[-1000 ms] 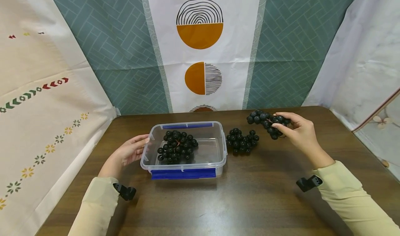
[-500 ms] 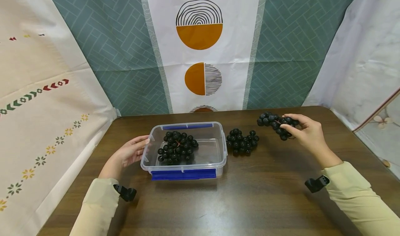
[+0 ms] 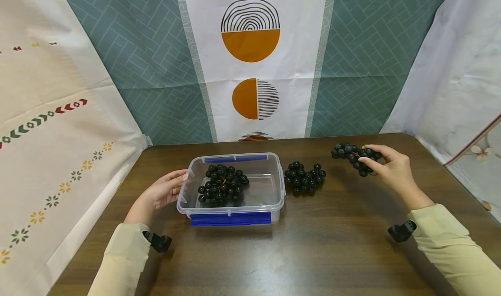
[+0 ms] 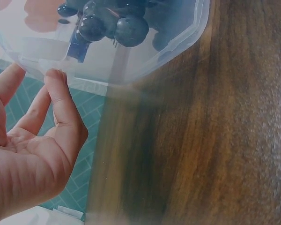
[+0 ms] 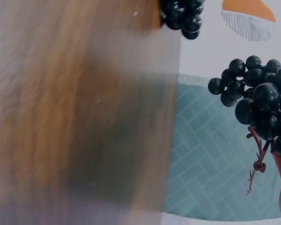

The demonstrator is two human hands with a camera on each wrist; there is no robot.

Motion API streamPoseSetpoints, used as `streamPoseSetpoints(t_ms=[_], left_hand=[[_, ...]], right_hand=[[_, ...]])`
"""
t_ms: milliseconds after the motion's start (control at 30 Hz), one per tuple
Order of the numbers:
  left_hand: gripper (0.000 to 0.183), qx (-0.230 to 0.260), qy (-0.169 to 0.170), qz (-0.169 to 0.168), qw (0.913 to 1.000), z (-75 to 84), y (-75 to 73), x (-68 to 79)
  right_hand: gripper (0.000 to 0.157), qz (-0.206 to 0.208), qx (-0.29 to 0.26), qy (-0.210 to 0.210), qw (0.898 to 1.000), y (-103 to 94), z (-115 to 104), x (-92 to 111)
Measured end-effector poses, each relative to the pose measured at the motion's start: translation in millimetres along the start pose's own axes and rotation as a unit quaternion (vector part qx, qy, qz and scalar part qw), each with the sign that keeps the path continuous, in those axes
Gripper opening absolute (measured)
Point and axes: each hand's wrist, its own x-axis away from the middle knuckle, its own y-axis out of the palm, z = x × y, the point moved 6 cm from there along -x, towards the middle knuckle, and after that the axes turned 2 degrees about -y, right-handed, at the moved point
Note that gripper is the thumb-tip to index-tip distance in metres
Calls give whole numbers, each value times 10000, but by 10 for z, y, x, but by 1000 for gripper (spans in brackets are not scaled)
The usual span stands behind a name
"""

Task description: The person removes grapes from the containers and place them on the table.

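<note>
My right hand [image 3: 393,165] pinches a bunch of black grapes [image 3: 348,153] between thumb and fingers, above the table at the right. In the right wrist view its reddish stem hangs below the grapes [image 5: 266,98], and most of the hand is out of frame. My left hand [image 3: 166,189] touches the left side of a clear plastic box [image 3: 263,196] with blue clips, its fingertips at the wall. A second bunch of black grapes [image 3: 221,185] lies inside the box, towards its left. Just outside the box's right wall lies a third bunch [image 3: 304,177] on the table.
The brown wooden table [image 3: 313,252] reaches back to a teal and white patterned curtain [image 3: 360,61]. An embroidered cream cloth [image 3: 51,156] hangs along the left side, and a pale cloth [image 3: 458,78] along the right.
My right hand has moved to the right with its bunch of grapes, away from the bunch lying on the table. The left hand and the box have stayed in place.
</note>
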Motion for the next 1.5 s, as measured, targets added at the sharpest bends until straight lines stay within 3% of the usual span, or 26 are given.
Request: streamPoseSetpoints(t_ms=[200,467,667,900,1233,1500], left_hand=[[34,65,0,-47,10000,-11,4,-15],[33,116,-15,-50,9999,-21,2,-14],[22,199,-30,-58,9998,-32,8,-10],[21,170,0,-67,9998,-23,9,-11],[53,-87,-42,-244,9997,-11,16,-22],[52,-126,-55,-222,9997,-32,-2,-42]], right_hand=[[36,-152,394,41,9991,3,136,84],[42,-323,713,-533,9955,87,217,171],[42,-628,823,-673,9923,132,204,204],[38,-1153,925,-499,9878,164,244,235],[39,-2078,1088,160,9720,220,297,293],[41,-2541,940,498,9613,268,357,323]])
